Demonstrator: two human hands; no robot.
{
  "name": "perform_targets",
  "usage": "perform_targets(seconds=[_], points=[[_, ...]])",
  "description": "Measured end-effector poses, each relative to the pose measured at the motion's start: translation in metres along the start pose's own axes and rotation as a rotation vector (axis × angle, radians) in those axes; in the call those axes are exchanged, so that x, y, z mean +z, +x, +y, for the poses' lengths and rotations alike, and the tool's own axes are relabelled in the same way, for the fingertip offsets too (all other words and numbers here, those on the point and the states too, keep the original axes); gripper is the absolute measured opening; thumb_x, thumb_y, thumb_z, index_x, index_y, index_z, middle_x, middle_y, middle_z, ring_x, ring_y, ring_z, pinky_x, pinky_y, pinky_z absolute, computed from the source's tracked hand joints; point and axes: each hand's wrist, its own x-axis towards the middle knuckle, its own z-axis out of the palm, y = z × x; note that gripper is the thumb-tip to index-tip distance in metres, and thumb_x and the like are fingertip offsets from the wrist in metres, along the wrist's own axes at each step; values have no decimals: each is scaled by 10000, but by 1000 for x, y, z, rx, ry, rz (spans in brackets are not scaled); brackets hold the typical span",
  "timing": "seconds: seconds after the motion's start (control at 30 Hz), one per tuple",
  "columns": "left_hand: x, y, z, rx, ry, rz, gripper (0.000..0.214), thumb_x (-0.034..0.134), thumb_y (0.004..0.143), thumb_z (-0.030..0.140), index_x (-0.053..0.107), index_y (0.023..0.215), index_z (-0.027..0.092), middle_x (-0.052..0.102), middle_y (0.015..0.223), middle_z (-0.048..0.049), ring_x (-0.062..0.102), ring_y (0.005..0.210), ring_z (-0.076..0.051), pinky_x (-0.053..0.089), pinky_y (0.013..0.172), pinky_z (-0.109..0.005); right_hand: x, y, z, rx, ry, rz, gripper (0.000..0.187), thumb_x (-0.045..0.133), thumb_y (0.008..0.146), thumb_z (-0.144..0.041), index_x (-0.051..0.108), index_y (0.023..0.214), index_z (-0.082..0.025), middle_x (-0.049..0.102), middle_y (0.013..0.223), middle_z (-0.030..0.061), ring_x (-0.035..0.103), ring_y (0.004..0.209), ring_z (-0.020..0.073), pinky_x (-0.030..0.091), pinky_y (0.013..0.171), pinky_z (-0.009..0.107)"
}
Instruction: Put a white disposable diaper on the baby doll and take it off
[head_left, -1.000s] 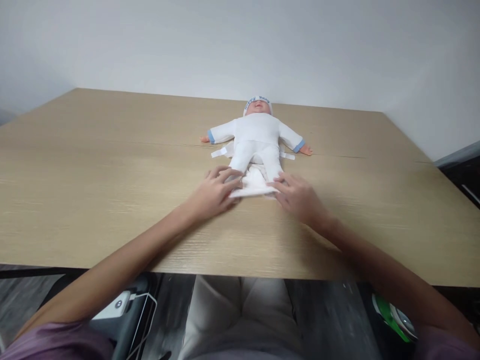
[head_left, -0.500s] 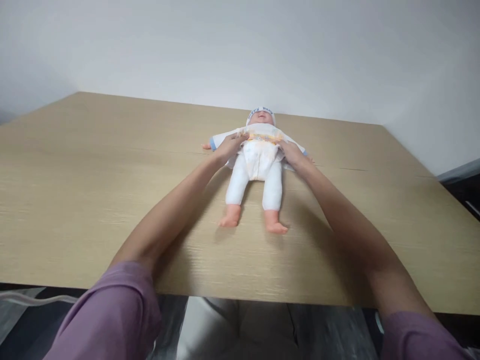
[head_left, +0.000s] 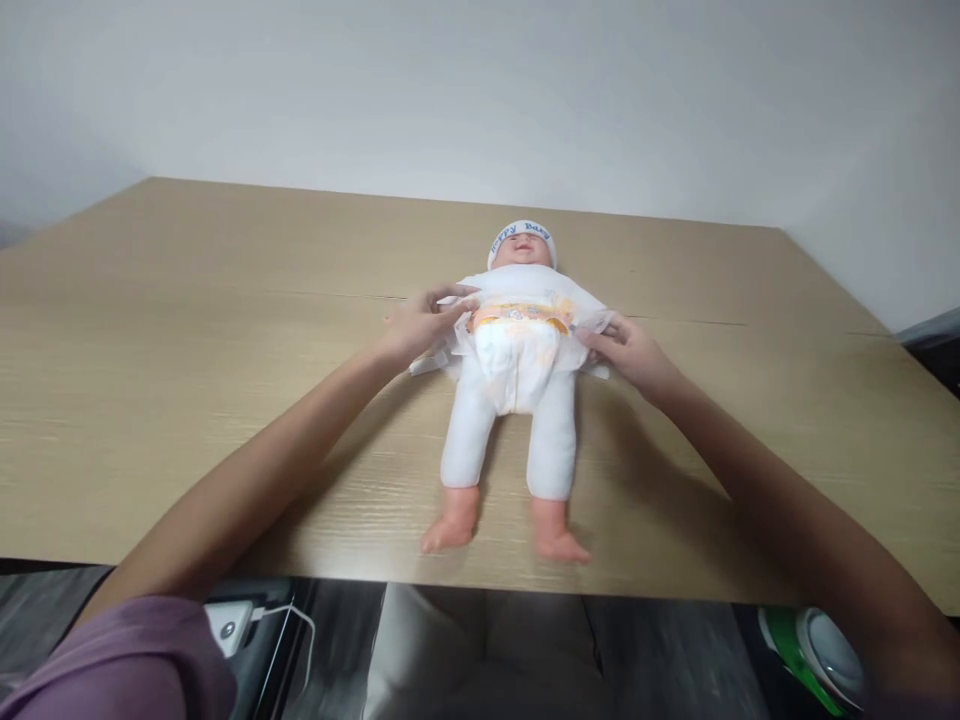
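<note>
A baby doll (head_left: 469, 435) lies on its back on the table, its head toward the wall and its feet toward me. It has white clothes and a white cap with blue lettering. Around its hips is a white diaper (head_left: 517, 360) with an orange patterned waistband, its thin side edges spread out. My left hand (head_left: 424, 322) is closed on the diaper's left edge, thumb and forefinger at the waistband. On the other side my right hand (head_left: 634, 355) pinches the diaper's sheer right edge and holds it outward. The doll's own hands are mostly hidden.
The wooden table (head_left: 187, 400) has a thin seam across it and meets a pale wall (head_left: 450, 100) behind. Below the front edge are a white device (head_left: 229, 625) with a cable at left and a green-and-white round object (head_left: 814, 650) at right.
The doll now appears closer to me, its feet nearer the table's front edge. My hands have moved farther apart, and the diaper's edges are drawn outward. The view has shifted slightly.
</note>
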Motion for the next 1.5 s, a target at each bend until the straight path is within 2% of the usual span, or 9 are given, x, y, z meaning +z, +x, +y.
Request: perform_targets(seconds=[0.2,0.4,0.53,0.83,1.0,1.2,1.27,1.33,1.5], points=[[6,-6,50,323,421,123,325,661,1021,384,712,1315,255,776,1357,-78,715,1122,-256,567,1006,-428,-11,-36,25,-157,-457,206,357,686,969,-580,700,1054,-233,715,846,45,657,771,236,549,800,407],[72,-10,71,628,750,-81,288,613,1057,451,732,1190,225,742,1276,-114,606,1261,-345,447,1148,-538,-4,-42,34,-84,-632,241,391,686,951,-632,620,929,-247,664,792,28,631,773,244,452,746,365],[99,-4,64,575,953,-160,414,660,1013,546,746,1242,212,682,1322,-155,529,1299,-416,426,1116,-581,-6,-40,33,44,-597,224,424,726,896,-644,576,871,-248,655,765,14,602,734,221,409,701,337],[99,-3,57,507,1035,-140,571,755,925,610,735,1366,247,628,1409,-169,491,1317,-460,390,1111,-601,-20,-38,8,-7,-206,82,458,621,946,-629,586,723,-230,471,680,-21,456,676,172,345,659,318],[105,-1,54,498,997,-125,662,797,873,570,674,1414,210,645,1408,-174,496,1309,-450,396,1103,-587,6,0,-26,-66,-150,38,420,619,977,-571,562,740,-229,533,695,-21,479,681,164,369,671,314],[80,4,52,459,715,-218,751,828,829,448,566,1493,214,702,1393,-146,531,1373,-443,448,1136,-617,43,8,-48,-210,-273,124,335,651,1012,-550,654,908,-232,696,858,27,598,760,200,498,738,345],[59,1,46,493,512,-331,737,812,890,464,528,1533,244,668,1492,-139,562,1428,-395,476,1180,-574,44,-11,-44,-363,-299,153,310,637,1049,-514,710,1161,-234,761,1172,94,697,1041,260,565,955,417],[37,-7,34,534,361,-352,636,766,968,463,533,1525,263,620,1573,-132,574,1471,-341,484,1223,-520,42,-31,-36,-498,-353,102,412,573,1101,-463,654,1444,-250,673,1509,127,615,1405,308,473,1216,515],[-12,-34,-15,508,350,19,687,755,996,464,423,1562,262,625,1495,-138,683,1278,-279,571,1109,-485,43,-53,-17,-576,-441,7,588,453,1151,-408,420,1719,-260,474,1751,110,433,1629,315,351,1348,570]])
